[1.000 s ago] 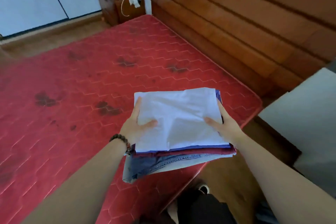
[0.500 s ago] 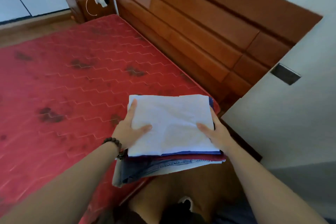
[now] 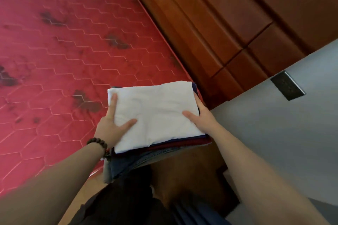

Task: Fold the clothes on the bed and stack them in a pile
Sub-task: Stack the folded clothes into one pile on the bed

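Clothes pile [image 3: 157,115], gripped between left hand [image 3: 111,126], right hand [image 3: 203,117]

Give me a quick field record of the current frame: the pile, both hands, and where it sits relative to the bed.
pile: folded clothes pile, white garment on top, then navy, dark red and denim layers
left hand: left hand grips the pile's left edge, thumb on top
right hand: right hand grips the right edge, thumb on top
position: at the red mattress corner, near part past its edge
headboard: wooden headboard behind
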A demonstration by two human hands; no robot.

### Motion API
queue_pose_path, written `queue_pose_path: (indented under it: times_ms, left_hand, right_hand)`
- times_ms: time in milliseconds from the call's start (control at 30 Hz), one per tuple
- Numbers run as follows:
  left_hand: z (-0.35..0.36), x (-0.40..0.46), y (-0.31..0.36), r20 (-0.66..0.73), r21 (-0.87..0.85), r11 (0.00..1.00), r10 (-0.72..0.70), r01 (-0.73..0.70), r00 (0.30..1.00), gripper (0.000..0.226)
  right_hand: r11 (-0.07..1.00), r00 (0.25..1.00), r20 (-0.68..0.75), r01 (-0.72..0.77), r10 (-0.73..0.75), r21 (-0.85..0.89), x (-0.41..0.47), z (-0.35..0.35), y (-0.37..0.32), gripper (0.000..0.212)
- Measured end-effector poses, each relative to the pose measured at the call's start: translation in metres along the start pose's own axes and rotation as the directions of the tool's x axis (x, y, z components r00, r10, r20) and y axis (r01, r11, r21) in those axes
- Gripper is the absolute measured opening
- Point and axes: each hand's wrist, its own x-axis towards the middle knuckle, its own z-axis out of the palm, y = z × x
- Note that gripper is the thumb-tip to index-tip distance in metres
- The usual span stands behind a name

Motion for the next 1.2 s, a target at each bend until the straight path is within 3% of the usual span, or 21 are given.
queue_pose_path:
  times_ms: [300, 567, 667, 800, 1033, 1200]
  left_hand:
    - [0.085, 0.097, 0.006, -0.009, -0.026, 0.99, -0.138, 0.138, 0.99, 0.101]
    - [0.162, 0.184, -0.013, -0.104, -0.087, 0.973, -0.22, 0.212, 0.97, 0.103]
    - [0.19, 0.209, -0.035, 0.004, -0.054, 0.963, -0.262, 0.262, 0.965, 0.103]
    - [0.216, 0.226, -0.058, 0.077, -0.014, 0.938, -0.343, 0.345, 0.936, 0.104]
    - [0.221, 0.225, -0.051, 0.023, -0.11, 0.953, -0.28, 0.281, 0.96, 0.105]
    - [0.226, 0.226, -0.04, 0.131, -0.067, 0.96, -0.263, 0.273, 0.956, 0.107]
  right_hand:
    - [0.996, 0.998, 0.045, -0.041, 0.044, -0.075, 0.128, -0.046, 0.038, 0.077]
    - [0.994, 0.994, 0.104, -0.028, 0.04, -0.107, 0.254, -0.061, 0.087, 0.074]
    - [0.993, 0.993, 0.103, -0.047, 0.058, -0.11, 0.286, -0.051, 0.117, 0.076]
    - [0.985, 0.992, 0.083, -0.084, 0.098, -0.148, 0.304, -0.034, 0.153, 0.073]
    - [0.984, 0.998, 0.026, -0.047, 0.052, -0.173, 0.306, -0.038, 0.157, 0.07]
    - [0.977, 0.997, -0.014, -0.08, 0.078, -0.2, 0.303, -0.05, 0.156, 0.07]
